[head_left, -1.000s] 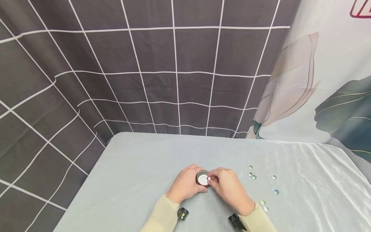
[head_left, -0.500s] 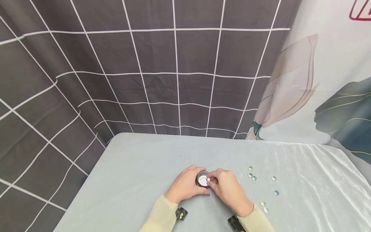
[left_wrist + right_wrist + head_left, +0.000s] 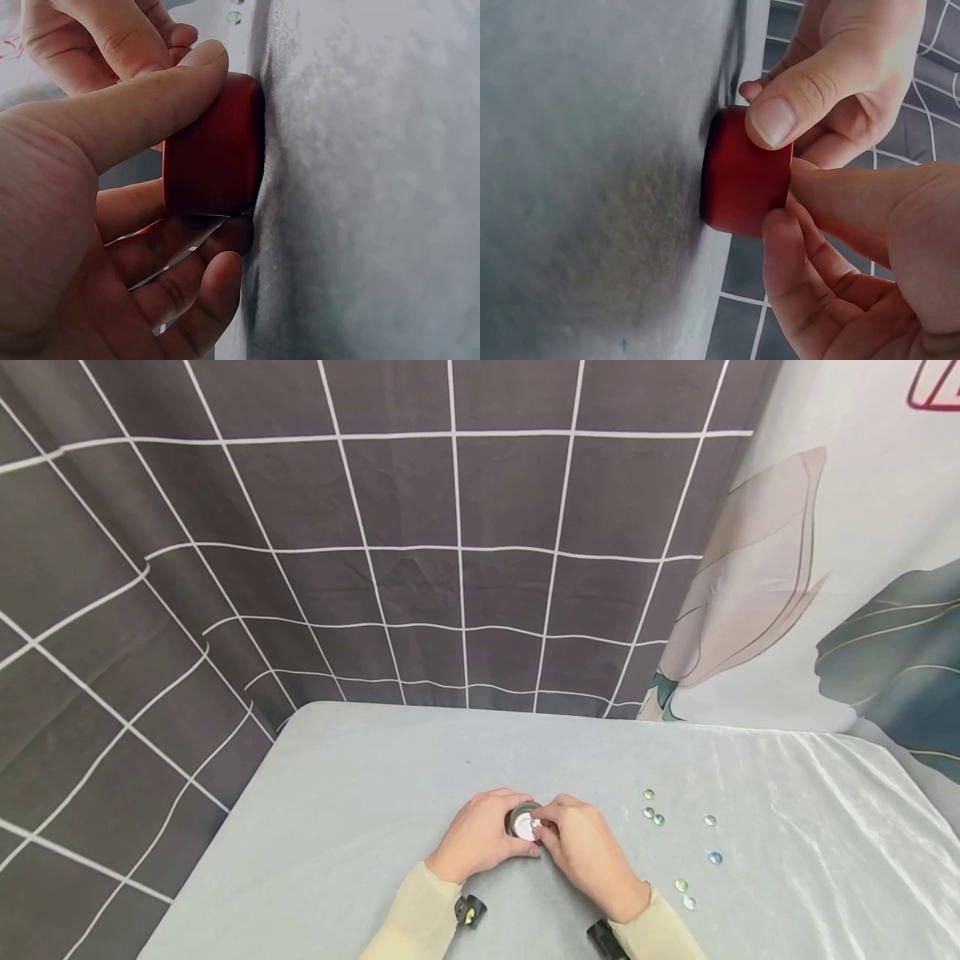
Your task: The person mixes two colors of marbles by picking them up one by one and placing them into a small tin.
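Observation:
A small round red tin [image 3: 217, 154] stands upright on the cloth, its mouth upward and its inside pale in the head view. My left hand [image 3: 480, 835] grips it by the side, with the thumb along the near wall and the fingers round the far side. My right hand [image 3: 588, 843] is at the tin's right rim, its thumb and finger pinching a small pale glass bead [image 3: 536, 821] over the mouth. In the right wrist view the right fingertips touch the tin's upper edge, and the bead is hidden there.
Several flat glass beads lie scattered on the pale table cloth [image 3: 360, 810] to the right, among them a blue bead [image 3: 716, 858], a green bead [image 3: 681, 885] and a clear bead [image 3: 710, 820]. A dark grid-patterned curtain [image 3: 502, 593] hangs behind the table.
My right fingertips have shifted slightly left, further over the tin's mouth, with the bead. The left hand keeps its grip on the tin, and the scattered beads have not moved.

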Demonstrator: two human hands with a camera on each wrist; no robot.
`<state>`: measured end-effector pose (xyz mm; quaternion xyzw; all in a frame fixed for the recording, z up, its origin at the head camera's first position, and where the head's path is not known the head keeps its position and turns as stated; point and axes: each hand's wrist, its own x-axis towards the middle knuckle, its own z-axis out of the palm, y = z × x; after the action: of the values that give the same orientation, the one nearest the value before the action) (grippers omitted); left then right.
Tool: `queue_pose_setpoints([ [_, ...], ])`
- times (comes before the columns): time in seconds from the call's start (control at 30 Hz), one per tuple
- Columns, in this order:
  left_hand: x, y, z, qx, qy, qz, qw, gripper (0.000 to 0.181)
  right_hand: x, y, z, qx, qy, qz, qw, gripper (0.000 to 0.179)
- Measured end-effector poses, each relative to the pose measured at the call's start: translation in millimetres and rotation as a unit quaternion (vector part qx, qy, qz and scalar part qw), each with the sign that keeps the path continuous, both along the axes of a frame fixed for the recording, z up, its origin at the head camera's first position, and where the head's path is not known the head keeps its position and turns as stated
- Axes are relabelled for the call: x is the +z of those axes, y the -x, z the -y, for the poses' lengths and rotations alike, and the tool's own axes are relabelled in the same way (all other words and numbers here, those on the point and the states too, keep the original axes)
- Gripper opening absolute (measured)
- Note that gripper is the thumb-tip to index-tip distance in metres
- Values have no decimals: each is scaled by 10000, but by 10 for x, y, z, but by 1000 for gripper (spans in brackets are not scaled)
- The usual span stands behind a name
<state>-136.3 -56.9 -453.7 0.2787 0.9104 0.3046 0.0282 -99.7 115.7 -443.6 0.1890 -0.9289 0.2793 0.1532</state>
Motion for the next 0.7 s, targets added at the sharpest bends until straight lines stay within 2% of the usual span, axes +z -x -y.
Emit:
queue_pose_setpoints([
  [0.23, 4, -1, 0, -82, 8, -94, 9999, 53, -5, -7, 12, 197, -95, -20, 9998, 12],
  [0.5, 9, -10, -5, -13, 30, -50, 10000, 55, -7, -14, 13, 357, -275, 142, 9989, 9],
  [0.7, -5, -4, -4, -57, -49, -37, 10000, 53, -18, -2, 13, 540, -245, 167, 9981, 1],
])
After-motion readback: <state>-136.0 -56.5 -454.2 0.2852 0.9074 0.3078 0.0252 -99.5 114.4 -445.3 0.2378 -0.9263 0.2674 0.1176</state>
